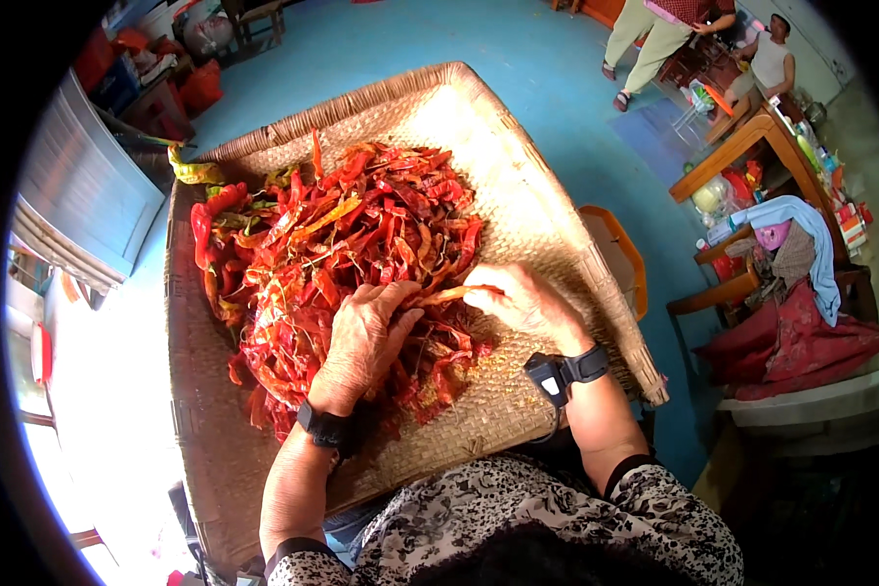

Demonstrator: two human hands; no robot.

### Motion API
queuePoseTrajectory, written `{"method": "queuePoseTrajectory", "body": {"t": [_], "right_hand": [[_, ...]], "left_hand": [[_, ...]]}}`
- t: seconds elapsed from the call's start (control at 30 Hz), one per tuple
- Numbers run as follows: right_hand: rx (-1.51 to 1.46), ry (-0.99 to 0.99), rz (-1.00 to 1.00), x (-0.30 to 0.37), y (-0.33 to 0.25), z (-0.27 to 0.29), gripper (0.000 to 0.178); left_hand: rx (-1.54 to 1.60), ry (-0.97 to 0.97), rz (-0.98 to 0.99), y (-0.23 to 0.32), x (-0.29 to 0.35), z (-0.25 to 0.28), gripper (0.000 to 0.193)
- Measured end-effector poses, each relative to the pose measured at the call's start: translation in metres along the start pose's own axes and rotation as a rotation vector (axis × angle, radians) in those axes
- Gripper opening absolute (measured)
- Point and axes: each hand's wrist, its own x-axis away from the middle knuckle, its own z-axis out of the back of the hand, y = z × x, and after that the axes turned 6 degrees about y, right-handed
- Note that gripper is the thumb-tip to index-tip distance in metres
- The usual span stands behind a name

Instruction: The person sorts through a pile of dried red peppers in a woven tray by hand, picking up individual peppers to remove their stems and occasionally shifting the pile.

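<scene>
A big heap of dried red chili peppers (313,234) fills the left and middle of a woven bamboo tray (542,230). Over the heap's near right side, one long orange-red chili pepper (451,294) is stretched between my two hands. Its left end is pinched by the closed fingers of my left hand (366,332), which partly hide it. The thumb and fingers of my right hand (525,301) close on its other end, and a red tip sticks out there. Small yellow seeds are scattered on the tray below my hands.
A greenish-yellow pepper (195,170) hangs over the tray's far left corner. Beyond its right edge stands an orange-rimmed container (620,254). A wooden chair heaped with clothes (786,244) is at the right. Two people (645,44) are at the far right, one standing, one seated.
</scene>
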Motion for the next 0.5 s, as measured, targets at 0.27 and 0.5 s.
{"method": "queuePoseTrajectory", "body": {"t": [0.27,0.5], "right_hand": [[-0.25,0.064,-0.143,0.004,0.014,0.029,0.013],[-0.349,0.103,-0.225,0.01,-0.014,0.047,0.019]], "left_hand": [[-0.06,0.022,0.009,0.001,-0.002,-0.008,0.012],[-0.258,0.086,-0.087,0.016,-0.022,-0.003,0.044]]}}
